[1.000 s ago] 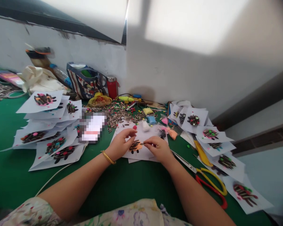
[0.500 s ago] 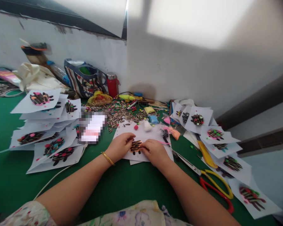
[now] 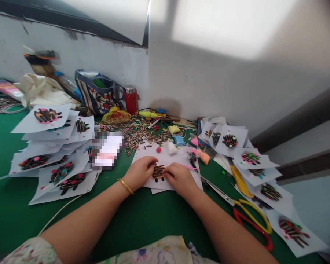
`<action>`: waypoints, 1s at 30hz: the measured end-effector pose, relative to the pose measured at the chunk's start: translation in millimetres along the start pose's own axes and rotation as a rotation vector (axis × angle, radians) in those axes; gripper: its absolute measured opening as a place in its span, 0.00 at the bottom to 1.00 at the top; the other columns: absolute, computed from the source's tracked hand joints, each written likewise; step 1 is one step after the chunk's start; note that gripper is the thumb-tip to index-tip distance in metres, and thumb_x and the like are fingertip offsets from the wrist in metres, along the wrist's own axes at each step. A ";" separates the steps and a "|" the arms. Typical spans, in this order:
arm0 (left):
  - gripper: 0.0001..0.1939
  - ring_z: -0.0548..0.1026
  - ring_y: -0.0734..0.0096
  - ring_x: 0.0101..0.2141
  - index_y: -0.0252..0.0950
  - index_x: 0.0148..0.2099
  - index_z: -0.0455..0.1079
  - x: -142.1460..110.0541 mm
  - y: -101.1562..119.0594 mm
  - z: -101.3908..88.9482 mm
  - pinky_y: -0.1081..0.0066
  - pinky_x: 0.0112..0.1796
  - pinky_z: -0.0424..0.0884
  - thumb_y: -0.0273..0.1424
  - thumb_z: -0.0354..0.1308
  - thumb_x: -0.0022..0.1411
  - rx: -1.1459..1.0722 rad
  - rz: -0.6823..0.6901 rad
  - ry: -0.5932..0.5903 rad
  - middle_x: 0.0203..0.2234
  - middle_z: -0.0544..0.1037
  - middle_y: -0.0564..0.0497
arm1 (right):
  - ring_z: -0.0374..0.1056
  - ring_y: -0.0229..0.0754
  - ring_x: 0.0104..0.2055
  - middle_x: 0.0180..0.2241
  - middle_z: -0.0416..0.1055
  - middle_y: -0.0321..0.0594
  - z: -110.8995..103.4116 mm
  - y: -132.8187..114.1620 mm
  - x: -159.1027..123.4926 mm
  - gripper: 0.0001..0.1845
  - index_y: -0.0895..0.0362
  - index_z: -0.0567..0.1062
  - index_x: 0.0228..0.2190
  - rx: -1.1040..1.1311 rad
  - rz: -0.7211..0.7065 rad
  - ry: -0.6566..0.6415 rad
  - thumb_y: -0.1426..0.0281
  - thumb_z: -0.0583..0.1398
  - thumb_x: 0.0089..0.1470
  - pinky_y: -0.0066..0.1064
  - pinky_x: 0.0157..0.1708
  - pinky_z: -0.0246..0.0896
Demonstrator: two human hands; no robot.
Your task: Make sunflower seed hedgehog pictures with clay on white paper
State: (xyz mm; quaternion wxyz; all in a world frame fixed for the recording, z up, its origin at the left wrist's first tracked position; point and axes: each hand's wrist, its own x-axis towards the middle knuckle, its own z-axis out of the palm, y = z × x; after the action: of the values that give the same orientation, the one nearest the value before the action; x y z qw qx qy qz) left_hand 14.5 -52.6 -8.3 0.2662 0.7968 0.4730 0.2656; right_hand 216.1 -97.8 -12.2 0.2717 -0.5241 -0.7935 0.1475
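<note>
Right hand (image 3: 181,178) has come in against the seed figure (image 3: 158,172) since a second ago.
Its fingers (image 3: 170,169) are drawn together at the figure's right edge, though whether they grip anything cannot be told; the left hand (image 3: 139,173) has bent fingers near the left edge, their hold equally unclear. The figure lies on white paper (image 3: 176,156) between both hands, while a bright screen (image 3: 109,148) on the green surface (image 3: 154,216) is pixelated past reading.
</note>
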 end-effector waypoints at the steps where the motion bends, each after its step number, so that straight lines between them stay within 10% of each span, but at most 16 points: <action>1: 0.13 0.77 0.63 0.42 0.38 0.47 0.73 0.2 0.0 -0.2 0.65 0.44 0.71 0.31 0.51 0.62 0.006 0.002 -0.003 0.41 0.80 0.48 | 0.70 0.41 0.38 0.34 0.74 0.39 0.2 -0.4 0.6 0.05 0.56 0.78 0.34 -0.013 0.003 -0.007 0.76 0.62 0.55 0.30 0.41 0.64; 30: 0.15 0.78 0.67 0.41 0.39 0.46 0.74 2.2 2.2 -1.6 0.70 0.43 0.72 0.33 0.49 0.63 -0.026 -0.041 -0.039 0.40 0.81 0.52 | 0.68 0.43 0.38 0.35 0.74 0.41 -12.7 -4.1 -0.3 0.06 0.56 0.75 0.36 -0.097 0.055 0.024 0.73 0.57 0.59 0.31 0.40 0.59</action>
State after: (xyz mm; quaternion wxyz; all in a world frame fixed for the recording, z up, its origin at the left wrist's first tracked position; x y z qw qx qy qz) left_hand 15.7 -51.3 -5.3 0.2913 0.7885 0.4803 0.2506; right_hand 220.5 -100.4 0.1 0.2514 -0.5598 -0.7818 0.1099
